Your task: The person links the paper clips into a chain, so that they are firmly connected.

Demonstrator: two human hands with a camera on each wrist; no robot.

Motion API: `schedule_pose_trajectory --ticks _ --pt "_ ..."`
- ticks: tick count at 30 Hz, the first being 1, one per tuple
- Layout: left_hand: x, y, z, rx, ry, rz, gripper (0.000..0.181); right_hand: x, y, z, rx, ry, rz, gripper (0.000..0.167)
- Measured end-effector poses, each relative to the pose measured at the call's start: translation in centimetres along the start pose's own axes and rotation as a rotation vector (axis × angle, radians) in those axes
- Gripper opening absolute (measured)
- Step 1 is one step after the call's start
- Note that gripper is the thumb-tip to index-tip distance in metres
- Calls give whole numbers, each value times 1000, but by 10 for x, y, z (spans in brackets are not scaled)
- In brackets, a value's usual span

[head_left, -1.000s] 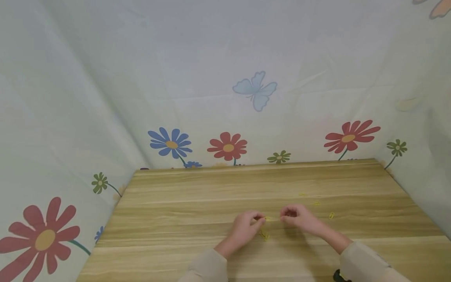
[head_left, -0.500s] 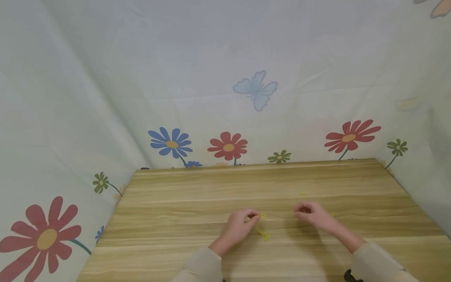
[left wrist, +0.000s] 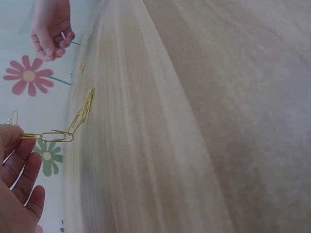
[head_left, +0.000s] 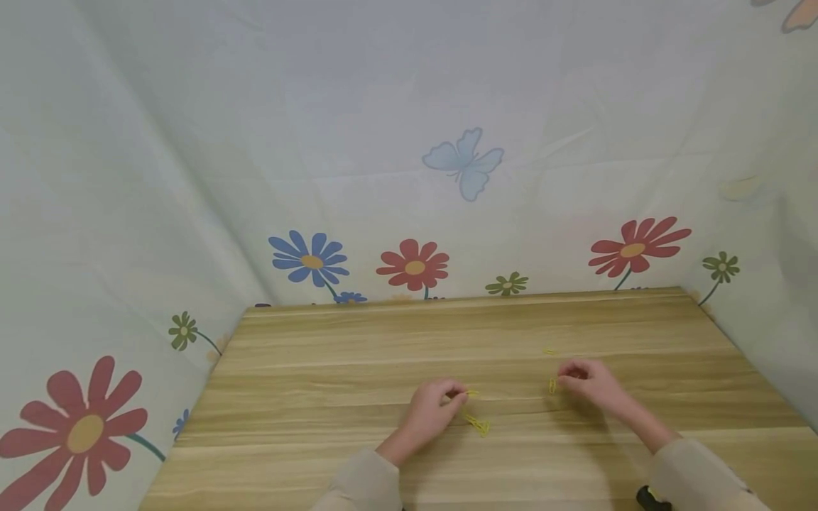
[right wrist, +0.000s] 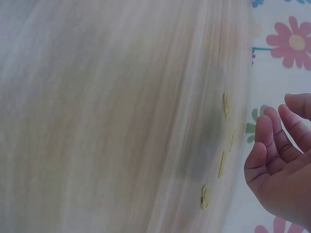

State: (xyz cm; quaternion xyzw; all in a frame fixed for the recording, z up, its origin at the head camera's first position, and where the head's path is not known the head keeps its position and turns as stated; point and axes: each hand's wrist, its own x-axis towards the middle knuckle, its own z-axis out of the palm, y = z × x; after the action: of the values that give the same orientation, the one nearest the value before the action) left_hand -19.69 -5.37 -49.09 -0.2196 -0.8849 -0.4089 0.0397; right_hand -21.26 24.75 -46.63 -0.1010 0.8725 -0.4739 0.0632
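Observation:
My left hand pinches yellow paper clips between thumb and index finger. In the left wrist view a linked clip chain runs from those fingertips down toward the table, and one clip sticks up above them. My right hand hovers to the right, fingers loosely bent, with nothing visible in it in the right wrist view. One loose clip is just left of its fingertips, and another lies farther back.
In the right wrist view several loose clips, one of them low down, lie on the wooden table. Behind the table hangs a pale cloth printed with flowers and a butterfly. A dark object shows by the right sleeve.
My right hand has moved right and slightly back, away from the left, uncovering the loose clip beside it. My left hand has shifted slightly left, still holding the clips.

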Motion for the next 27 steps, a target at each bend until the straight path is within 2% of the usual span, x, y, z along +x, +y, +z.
schedule_pose_trajectory --ticks 10,15,23,27 --pt "-1 -1 -1 -18 -6 -3 14 3 14 -1 -56 21 28 20" --pt "-1 -3 1 -16 -8 -19 14 7 26 2 -96 25 12 19" --pt "0 -4 4 -8 6 -4 15 11 33 10 -226 68 -41 12" --pt "0 -4 5 -12 14 2 14 13 33 14 -284 85 -34 9"
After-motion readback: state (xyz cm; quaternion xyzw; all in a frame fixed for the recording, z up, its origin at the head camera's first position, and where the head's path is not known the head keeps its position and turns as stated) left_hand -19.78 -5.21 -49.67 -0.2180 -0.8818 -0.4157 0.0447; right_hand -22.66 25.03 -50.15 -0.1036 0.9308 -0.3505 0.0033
